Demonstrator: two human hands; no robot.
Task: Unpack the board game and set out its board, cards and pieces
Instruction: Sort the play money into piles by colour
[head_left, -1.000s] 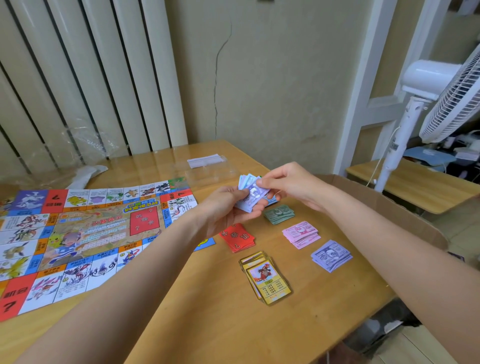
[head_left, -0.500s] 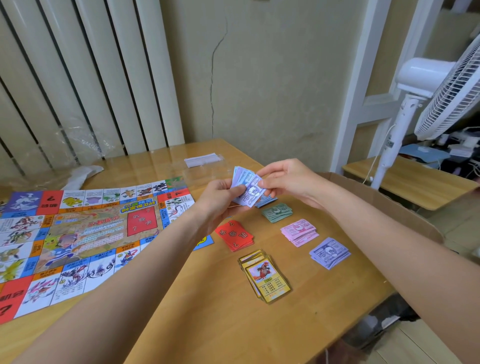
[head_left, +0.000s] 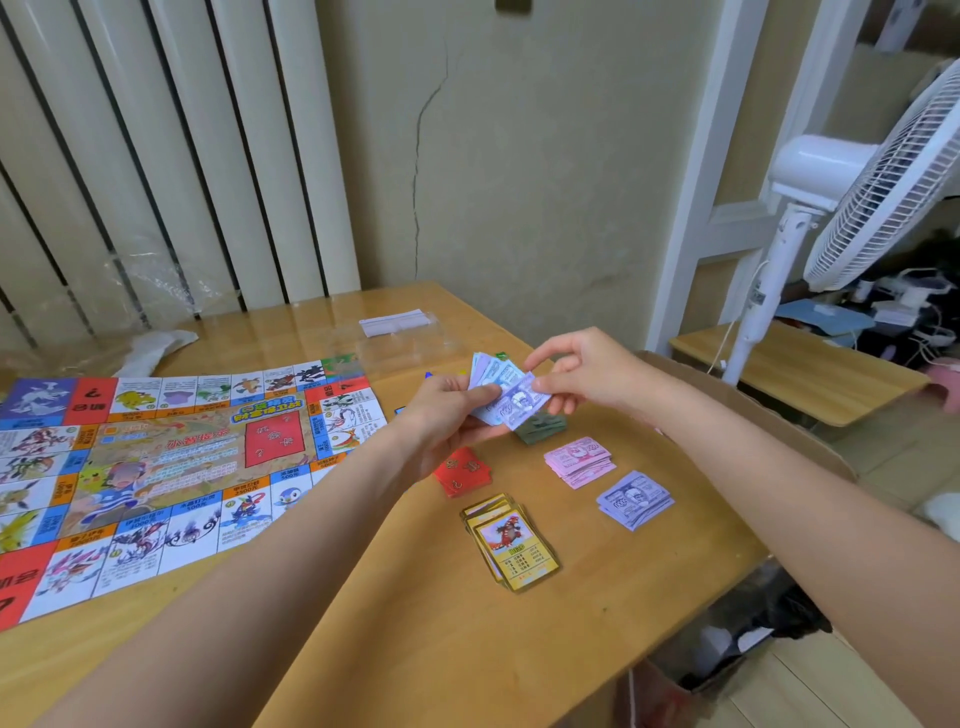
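The colourful game board (head_left: 171, 467) lies flat on the left of the wooden table (head_left: 426, 649). My left hand (head_left: 447, 415) grips a fanned stack of blue and purple play money (head_left: 498, 384) above the table. My right hand (head_left: 582, 374) pinches the front purple note (head_left: 524, 402) of that stack. On the table lie sorted piles: green notes (head_left: 543, 428), pink notes (head_left: 579, 461), purple notes (head_left: 635, 500), red cards (head_left: 463, 472) and yellow-bordered picture cards (head_left: 511, 543).
A clear plastic tray with a white slip (head_left: 397, 323) sits at the table's far edge. Crumpled plastic wrap (head_left: 150, 291) lies by the blinds. An open cardboard box (head_left: 753, 415) stands right of the table, with a white fan (head_left: 841, 208) behind it.
Both hands with the money stack rose slightly and shifted a little left. My right hand has drawn the front purple note partly out of the fan.
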